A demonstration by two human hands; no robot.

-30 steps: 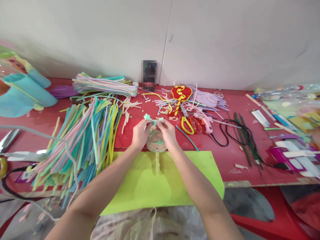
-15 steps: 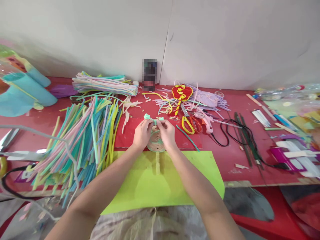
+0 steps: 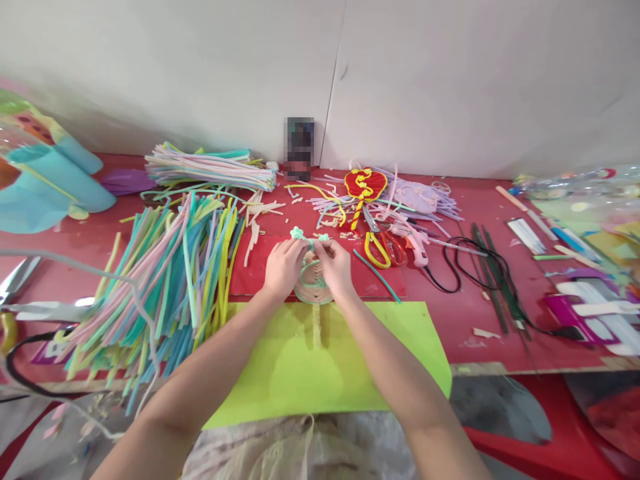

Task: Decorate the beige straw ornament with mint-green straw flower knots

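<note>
My left hand (image 3: 283, 268) and my right hand (image 3: 335, 268) are close together, fingertips pinched on a mint-green pipe cleaner (image 3: 297, 233). Its ends are curled into small flower-like loops that stick up beyond my fingers. Just beneath my hands lies a round, pale fan-shaped piece (image 3: 306, 295) of coiled pipe cleaners with mint curls on it, partly covered by my hands. Its straight pale handle (image 3: 317, 327) points toward me over a yellow-green sheet (image 3: 280, 380). A loose teal pipe cleaner (image 3: 376, 275) lies right of my right hand.
Bundles of pastel pipe cleaners (image 3: 175, 267) spread at the left. Behind my hands are a red-and-yellow fan (image 3: 365, 185), yellow-handled scissors (image 3: 377, 250) and a pink glue gun (image 3: 414, 245) with a black cord. A blurred dark upright object (image 3: 299, 150) leans on the wall.
Both hands stay pinched on the mint-green pipe cleaner, with its left curled end shifted very slightly. The whole view has moved a touch; nothing else visibly differs.
</note>
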